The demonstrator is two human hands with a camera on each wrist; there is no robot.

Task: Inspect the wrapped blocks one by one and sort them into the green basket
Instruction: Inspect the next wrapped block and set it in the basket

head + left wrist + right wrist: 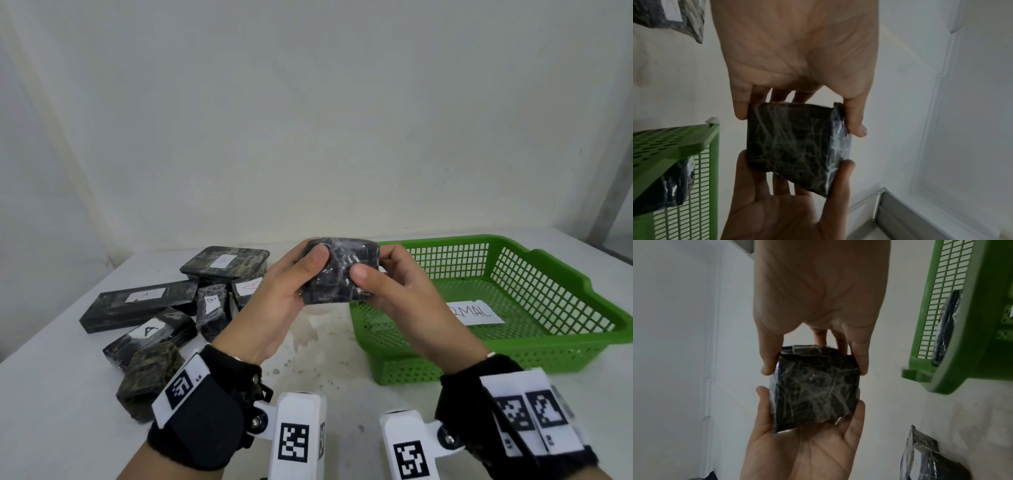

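Note:
Both hands hold one dark, film-wrapped block (339, 274) up above the table, between the pile and the basket. My left hand (313, 263) grips its left end, thumb on the near face and fingers behind. My right hand (371, 270) grips the right end the same way. No label shows on the block (797, 146) in either wrist view (813, 391). The green basket (548, 353) stands to the right, with a white paper label (476, 312) on its floor. Through its mesh wall a wrapped block (947, 329) shows inside.
Several wrapped blocks (150, 301) with white A and B labels lie piled on the white table (325, 359) at the left. One unlabelled block (147, 380) sits nearest, beside my left wrist. A white wall rises behind the table.

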